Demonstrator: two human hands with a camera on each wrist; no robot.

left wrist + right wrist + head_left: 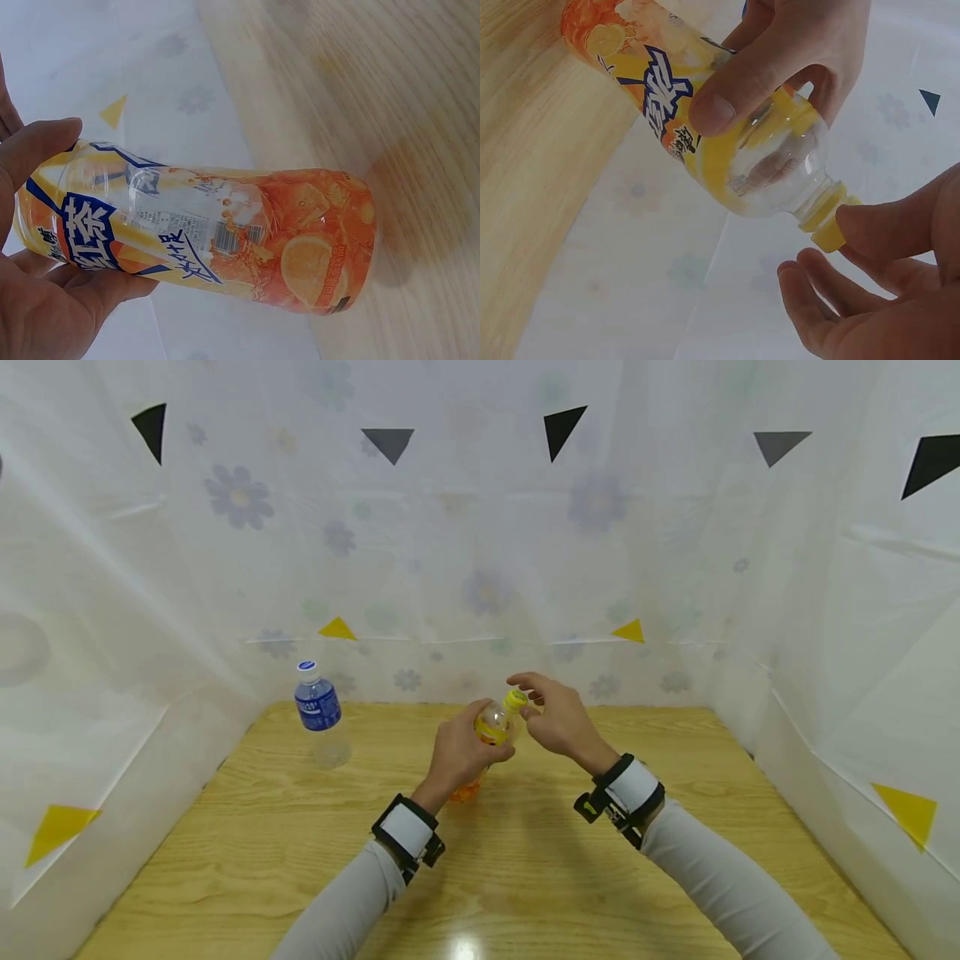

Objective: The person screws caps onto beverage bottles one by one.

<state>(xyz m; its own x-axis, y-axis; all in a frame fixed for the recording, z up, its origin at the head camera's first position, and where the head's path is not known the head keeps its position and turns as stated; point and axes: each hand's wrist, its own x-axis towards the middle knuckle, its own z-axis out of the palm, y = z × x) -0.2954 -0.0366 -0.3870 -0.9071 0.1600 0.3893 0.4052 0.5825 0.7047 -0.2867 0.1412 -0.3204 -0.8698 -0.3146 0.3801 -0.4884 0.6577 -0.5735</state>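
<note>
In the head view my left hand [459,747] grips a clear plastic drink bottle [492,727] with a yellow and orange label. The bottle is tilted, its neck leaning up to the right toward my right hand [561,720]. A yellow bottle cap [830,231] sits at the neck. In the right wrist view, the right thumb [885,225] presses the cap's side and the index finger lies behind it, pinching it; the other fingers are loosely bent. The left wrist view has the bottle's orange lower end [322,240] over the table.
A second clear bottle [318,710] with a blue label and white cap stands at the table's back left. The wooden table [285,860] is enclosed by white sheeting [480,543] at the back and both sides, marked with flowers and triangles.
</note>
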